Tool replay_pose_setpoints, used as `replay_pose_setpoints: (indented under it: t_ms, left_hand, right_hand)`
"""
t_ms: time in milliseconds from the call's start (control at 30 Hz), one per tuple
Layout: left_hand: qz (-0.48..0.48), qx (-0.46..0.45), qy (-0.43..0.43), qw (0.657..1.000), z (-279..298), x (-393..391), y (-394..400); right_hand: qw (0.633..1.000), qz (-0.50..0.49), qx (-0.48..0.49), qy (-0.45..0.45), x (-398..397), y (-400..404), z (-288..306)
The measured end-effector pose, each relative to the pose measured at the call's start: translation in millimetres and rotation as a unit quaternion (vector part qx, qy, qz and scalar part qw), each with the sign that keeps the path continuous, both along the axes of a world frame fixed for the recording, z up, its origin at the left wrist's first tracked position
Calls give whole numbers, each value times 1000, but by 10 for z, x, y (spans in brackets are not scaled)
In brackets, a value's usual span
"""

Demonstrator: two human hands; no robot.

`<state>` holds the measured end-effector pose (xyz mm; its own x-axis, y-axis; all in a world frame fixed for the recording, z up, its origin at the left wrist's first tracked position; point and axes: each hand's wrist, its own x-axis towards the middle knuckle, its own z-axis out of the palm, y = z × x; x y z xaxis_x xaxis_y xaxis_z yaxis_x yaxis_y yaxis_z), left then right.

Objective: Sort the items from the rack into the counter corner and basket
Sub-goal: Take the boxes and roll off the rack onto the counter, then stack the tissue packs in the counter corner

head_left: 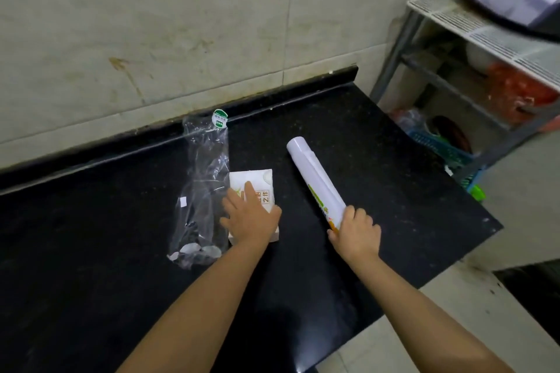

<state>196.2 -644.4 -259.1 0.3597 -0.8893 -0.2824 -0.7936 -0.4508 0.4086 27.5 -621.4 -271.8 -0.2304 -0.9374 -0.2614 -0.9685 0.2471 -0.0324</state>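
**Black counter, three items, both hands down**

Black and speckled, the counter (378,160) runs along a pale tiled wall (151,24) and carries three things. A white roll (315,182) lies on its side at a slant, its plain capped end pointing toward the wall and its near end printed in green and orange. The right hand (356,232) is curled around that near end, fingers wrapped over the tube. Well to the left of the roll sits a small white carton (257,182) with brown printed characters and a rounded tab mark at one far corner. The left hand (250,215) rests flat on top of the carton, fingers spread and extended, not closed around it. Just beside the carton, touching its left edge, lies a clear plastic bag (203,191), long and crumpled, with a green and white sticker at its far end near the black backsplash; scraps of white paper show inside it at the near end.

To the right, beyond the counter's end, stands a grey rack (454,18) with slatted white shelves. Its top shelf holds a dark round pan with a pale lilac package in it. A lower shelf holds something orange-red, too blurred to identify. At the bottom is a blue basket (436,145) with dark round items inside.
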Motion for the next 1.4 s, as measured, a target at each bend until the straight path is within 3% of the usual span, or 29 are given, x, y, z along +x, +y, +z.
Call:
replay_pose_setpoints:
  t_ms: [167, 333, 500, 733, 900, 1133, 1400]
  left_hand:
    - [-159, -64, -70, 983, 37, 40, 105]
    - [-292, -152, -18, 944, 365, -223, 19]
    - [-383, -109, -57, 915, 800, -873, -299]
    - [-485, -201, -110, 844, 1542, -2150, -646]
    - [-486, -234, -140, 830, 1949, -3173, -835]
    - [-410, -235, -165, 866, 2482, -4233, -1112]
    - [-331, -197, -236, 892, 2838, -4823, -1796]
  right_hand:
    - [998, 32, -6, -59, -204, 68, 142]
    - [991, 80, -60, -94, -543, 113, 524]
    - [987, 92, -121, -59, -1076, 8, 1072]
    - [983, 53, -170, -33, -2183, -183, 1897]
    - [977, 56, -202, -37, -3220, -324, 2298]
    - [968, 86, -231, -39, -4390, -693, 2707]
    - [963, 92, -246, -56, -5071, -1594, 2974]
